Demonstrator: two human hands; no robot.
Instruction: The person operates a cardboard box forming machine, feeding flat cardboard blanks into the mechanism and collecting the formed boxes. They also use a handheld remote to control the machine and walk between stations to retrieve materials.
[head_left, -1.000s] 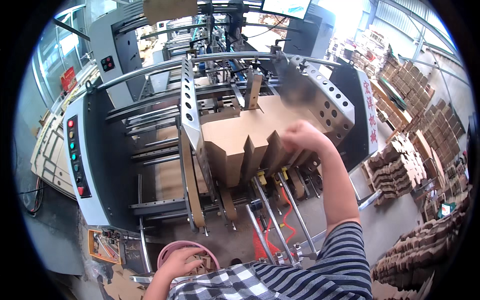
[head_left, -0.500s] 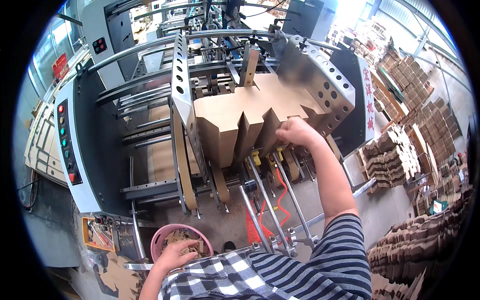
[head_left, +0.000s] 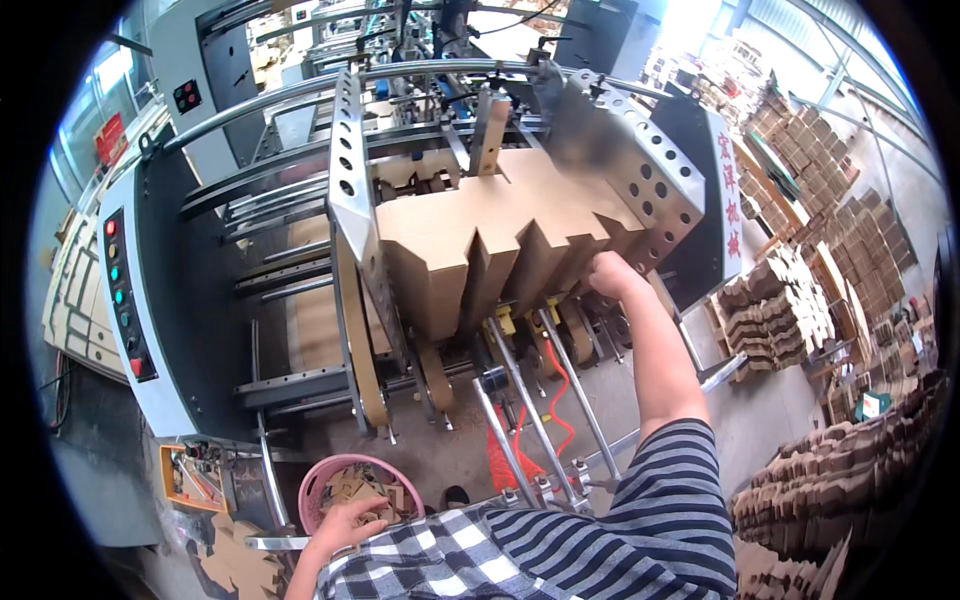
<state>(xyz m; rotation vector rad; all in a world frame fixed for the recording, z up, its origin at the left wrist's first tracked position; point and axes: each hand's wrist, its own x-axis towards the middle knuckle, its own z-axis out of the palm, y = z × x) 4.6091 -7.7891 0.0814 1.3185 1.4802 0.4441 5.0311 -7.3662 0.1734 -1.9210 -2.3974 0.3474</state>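
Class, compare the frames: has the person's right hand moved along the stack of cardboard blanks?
Yes. The right hand has slid from the top of the cardboard stack down to its lower right edge, beside the perforated metal guide.

Short-sleeved shirt (head_left: 640, 530) with dark and white stripes, sleeve ending above the elbow at about 4 o'clock. A black-and-white checked cloth (head_left: 440, 560) sits at 6 o'clock. Both forearms bare, no gloves.
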